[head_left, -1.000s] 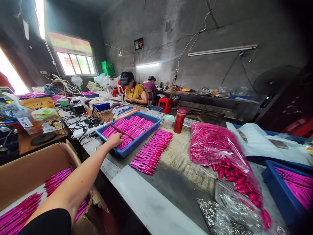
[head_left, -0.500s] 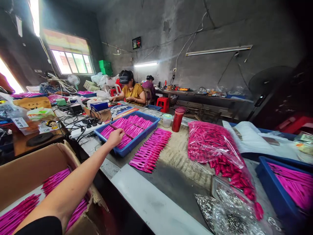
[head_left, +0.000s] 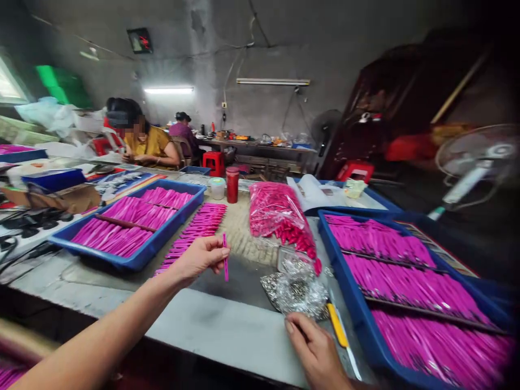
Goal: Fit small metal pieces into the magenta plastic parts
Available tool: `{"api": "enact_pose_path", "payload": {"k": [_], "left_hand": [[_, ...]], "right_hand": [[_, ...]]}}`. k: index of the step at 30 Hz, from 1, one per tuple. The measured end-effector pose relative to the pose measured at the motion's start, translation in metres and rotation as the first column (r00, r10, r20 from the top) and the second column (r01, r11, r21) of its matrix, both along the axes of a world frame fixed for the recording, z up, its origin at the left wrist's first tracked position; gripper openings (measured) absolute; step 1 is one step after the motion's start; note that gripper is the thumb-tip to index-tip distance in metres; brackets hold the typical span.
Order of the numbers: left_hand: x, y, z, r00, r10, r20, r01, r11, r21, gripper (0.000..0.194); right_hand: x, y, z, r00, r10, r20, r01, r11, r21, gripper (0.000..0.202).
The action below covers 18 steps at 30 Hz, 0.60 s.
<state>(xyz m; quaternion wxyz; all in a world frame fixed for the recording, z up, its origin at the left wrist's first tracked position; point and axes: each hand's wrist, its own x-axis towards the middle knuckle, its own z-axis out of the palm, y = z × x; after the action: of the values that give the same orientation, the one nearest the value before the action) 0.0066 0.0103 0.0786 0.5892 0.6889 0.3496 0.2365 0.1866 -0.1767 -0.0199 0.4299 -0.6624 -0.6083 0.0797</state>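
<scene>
My left hand [head_left: 203, 257] pinches a slim pink piece [head_left: 226, 265] upright over the middle of the table. Beside it lies a row of pink pieces with darker red ends [head_left: 203, 225]. Lower right, my right hand [head_left: 311, 346] has its fingertips at the near edge of a clear plastic bag of small metal parts [head_left: 298, 290]; whether it grips anything there I cannot make out. Behind that bag lies a clear bag of red-pink parts [head_left: 278, 214]. Blue trays full of pink pieces stand at the left [head_left: 134, 262] and at the right [head_left: 349, 295].
A yellow-handled cutter [head_left: 338, 325] lies beside the right tray. A red bottle [head_left: 232, 185] and a lidded tub [head_left: 217, 188] stand at the back. Two people sit beyond the table. A fan [head_left: 479, 162] is at the right.
The view has swung to the right. My left hand has come away from the left tray with a pink piece in its fingers. My right hand has come into view.
</scene>
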Motion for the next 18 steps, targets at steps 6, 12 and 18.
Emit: {"api": "enact_pose_path", "payload": {"k": [6, 12, 18], "left_hand": [[0.042, -0.040, -0.010, 0.985, -0.140, 0.105, 0.157, 0.971, -0.181, 0.029], [0.067, -0.077, -0.028, 0.967, -0.192, 0.170, 0.225, 0.952, -0.207, 0.028], [0.076, -0.092, -0.050, 0.963, -0.180, 0.203, 0.226, 0.946, -0.231, 0.030]], "right_hand": [[-0.011, 0.003, 0.031, 0.939, 0.021, -0.343, -0.077, 0.986, -0.148, 0.026], [-0.017, 0.000, 0.030, 0.807, 0.057, -0.588, -0.154, 0.981, -0.116, 0.022], [-0.010, -0.011, 0.020, 0.796, 0.028, -0.605, -0.115, 0.988, -0.106, 0.019]]}}
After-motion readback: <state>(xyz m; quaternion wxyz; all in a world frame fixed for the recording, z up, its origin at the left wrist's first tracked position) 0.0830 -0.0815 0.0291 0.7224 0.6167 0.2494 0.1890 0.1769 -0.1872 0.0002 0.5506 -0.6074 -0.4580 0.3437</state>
